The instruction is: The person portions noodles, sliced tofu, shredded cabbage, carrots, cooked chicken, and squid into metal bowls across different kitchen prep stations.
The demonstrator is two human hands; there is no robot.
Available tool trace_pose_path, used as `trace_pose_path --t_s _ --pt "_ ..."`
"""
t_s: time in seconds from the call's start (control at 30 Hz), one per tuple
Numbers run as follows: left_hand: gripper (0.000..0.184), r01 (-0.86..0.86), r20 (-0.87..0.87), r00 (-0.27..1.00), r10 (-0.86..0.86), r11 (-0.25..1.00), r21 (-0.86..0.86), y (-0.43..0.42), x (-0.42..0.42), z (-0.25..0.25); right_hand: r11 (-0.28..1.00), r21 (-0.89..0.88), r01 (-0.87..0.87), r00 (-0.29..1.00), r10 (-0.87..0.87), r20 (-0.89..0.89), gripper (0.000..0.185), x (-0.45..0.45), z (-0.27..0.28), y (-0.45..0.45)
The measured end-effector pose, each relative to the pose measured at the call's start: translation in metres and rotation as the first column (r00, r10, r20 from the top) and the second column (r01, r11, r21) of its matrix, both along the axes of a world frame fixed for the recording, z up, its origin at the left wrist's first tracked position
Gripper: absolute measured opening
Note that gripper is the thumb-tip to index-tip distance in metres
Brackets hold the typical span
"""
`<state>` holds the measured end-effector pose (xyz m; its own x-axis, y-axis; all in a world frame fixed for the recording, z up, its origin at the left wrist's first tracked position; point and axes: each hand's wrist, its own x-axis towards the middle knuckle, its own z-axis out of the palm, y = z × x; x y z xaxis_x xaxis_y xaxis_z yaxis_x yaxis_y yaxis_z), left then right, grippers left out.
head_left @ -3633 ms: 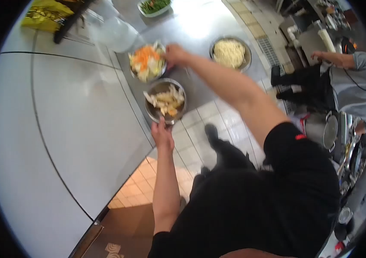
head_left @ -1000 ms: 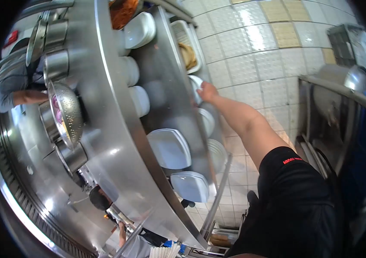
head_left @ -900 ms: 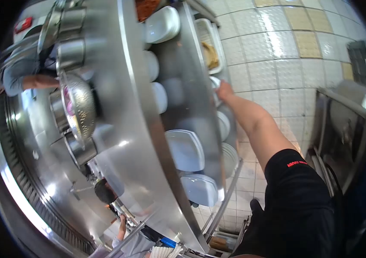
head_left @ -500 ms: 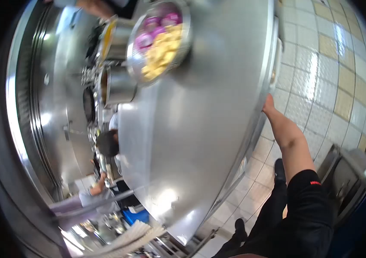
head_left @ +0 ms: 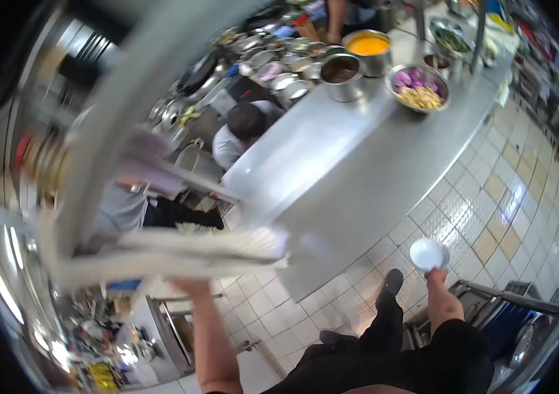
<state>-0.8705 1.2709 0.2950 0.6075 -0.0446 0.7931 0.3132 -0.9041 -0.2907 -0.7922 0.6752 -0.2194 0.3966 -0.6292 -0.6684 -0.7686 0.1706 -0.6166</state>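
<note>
On the right, my right hand (head_left: 434,277) is closed on the rim of a white bowl (head_left: 426,254), which is held above the tiled floor, with its round inside showing. More than one dish may be stacked there; I cannot tell. On the left, my left hand (head_left: 191,286) is raised at the lower edge of a long pale cloth (head_left: 181,253). The cloth and motion blur hide its fingers, so whether it grips the cloth is unclear.
A long steel counter (head_left: 352,190) carries a bowl of purple onions and yellow pieces (head_left: 419,88), a pot of orange liquid (head_left: 368,46) and a pot of dark liquid (head_left: 342,73). Beyond it a person (head_left: 243,131) bends low. Blurred metal bars (head_left: 118,98) cross the upper left.
My right hand has left the shelf beneath the counter and now holds the white bowl out over the floor. My left hand has come into view beside the cloth. The view has turned.
</note>
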Motion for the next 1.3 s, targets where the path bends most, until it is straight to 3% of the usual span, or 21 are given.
trace_pose_path --t_s 0.03,0.1,0.13,0.17,0.2,0.23,0.27,0.3,0.37,0.43,0.5,0.63,0.7,0.73,0.8,0.87,0.93,1.0,1.07,1.2,1.3 --pt "0.052 0.129 0.012 0.988 -0.152 0.788 -0.602 0.003 -0.004 -0.023 0.997 0.074 0.039 0.993 -0.046 0.104 0.051 -0.036 0.024 0.005" --pt "0.057 0.218 0.122 0.927 -0.354 0.246 -0.944 -0.047 -0.012 -0.001 0.937 0.340 0.081 0.992 -0.109 0.064 0.041 -0.098 0.022 -0.005" --pt "0.061 0.321 0.167 0.860 -0.482 0.257 -0.911 -0.068 -0.031 0.021 0.923 0.385 0.001 0.987 -0.062 0.146 0.039 -0.125 0.085 0.019" --pt "0.068 0.190 -0.013 0.867 -0.498 0.356 -0.915 -0.075 -0.066 0.029 0.832 0.552 0.058 0.989 -0.123 0.081 0.036 -0.157 0.068 0.005" --pt "0.071 0.140 -0.118 0.739 -0.664 0.322 -0.937 -0.072 -0.104 0.046 0.509 0.796 -0.327 0.936 0.058 0.347 0.032 -0.196 0.072 -0.012" --pt "0.072 0.054 -0.184 0.713 -0.676 0.315 -0.948 -0.071 -0.148 0.049 0.602 0.798 -0.029 0.996 0.081 -0.025 0.030 -0.207 0.070 -0.015" --pt "0.070 -0.012 -0.177 0.689 -0.703 0.233 -0.972 -0.059 -0.193 0.041 0.253 0.898 -0.360 0.920 0.254 0.298 0.033 -0.217 0.075 -0.003" --pt "0.067 -0.076 -0.159 0.661 -0.734 0.145 -0.987 -0.040 -0.241 0.027 -0.020 0.839 -0.544 0.605 0.684 0.409 0.029 -0.218 0.043 -0.019" --pt "0.060 -0.271 -0.090 0.792 -0.604 -0.216 -0.938 0.004 -0.334 -0.027 0.238 0.646 -0.725 0.441 0.881 0.171 0.029 -0.225 0.110 0.077" --pt "0.049 -0.332 -0.234 0.918 -0.321 -0.298 -0.895 0.044 -0.422 -0.054 0.126 0.493 -0.861 0.224 0.964 0.144 0.029 -0.227 0.167 0.160" --pt "0.045 -0.133 -0.123 0.991 -0.054 -0.262 -0.956 0.079 -0.488 -0.100 -0.035 0.406 -0.913 0.035 0.986 0.164 0.030 -0.221 0.195 0.227" --pt "0.034 0.219 -0.040 0.898 0.439 -0.523 -0.824 0.134 -0.530 -0.107 -0.265 0.272 -0.925 -0.228 0.960 0.160 0.030 -0.201 0.235 0.328" --pt "0.026 0.463 -0.005 0.720 0.694 -0.486 -0.741 0.159 -0.537 -0.119 -0.212 0.388 -0.897 -0.159 0.973 0.166 0.030 -0.184 0.244 0.384" --pt "0.026 0.472 -0.007 0.699 0.715 -0.469 -0.746 0.171 -0.539 -0.124 0.183 0.703 -0.687 0.262 0.965 0.004 0.027 -0.164 0.209 0.426" --pt "0.028 0.511 -0.006 0.682 0.732 -0.482 -0.711 0.188 -0.537 -0.130 -0.120 0.643 -0.757 0.032 0.975 0.220 0.027 -0.166 0.309 0.536" --pt "0.030 0.531 -0.012 0.666 0.746 -0.485 -0.695 0.221 -0.542 -0.139 -0.235 0.682 -0.692 -0.148 0.972 0.185 0.034 -0.128 0.225 0.632" --pt "0.036 0.608 -0.050 0.616 0.786 -0.514 -0.605 0.285 -0.550 -0.136 -0.388 0.596 -0.703 -0.268 0.921 0.283 0.039 -0.145 0.263 0.737" --pt "0.046 0.625 0.093 0.659 0.747 -0.475 -0.619 0.383 -0.589 -0.181 -0.465 0.492 -0.736 -0.240 0.859 0.453 0.041 -0.174 0.300 0.824" --pt "0.051 0.694 0.033 0.399 0.916 -0.278 -0.664 0.467 -0.572 -0.146 -0.535 0.397 -0.745 -0.296 0.800 0.522 0.043 -0.198 0.329 0.901" --pt "0.063 0.810 -0.036 0.148 0.988 -0.142 -0.569 0.581 -0.561 -0.146 -0.559 0.246 -0.792 -0.343 0.740 0.579 0.040 -0.261 0.344 1.029" --pt "0.045 0.812 0.019 -0.043 0.999 0.046 -0.582 0.615 -0.567 -0.177 -0.540 0.219 -0.813 -0.308 0.717 0.626 0.036 -0.314 0.347 1.101"
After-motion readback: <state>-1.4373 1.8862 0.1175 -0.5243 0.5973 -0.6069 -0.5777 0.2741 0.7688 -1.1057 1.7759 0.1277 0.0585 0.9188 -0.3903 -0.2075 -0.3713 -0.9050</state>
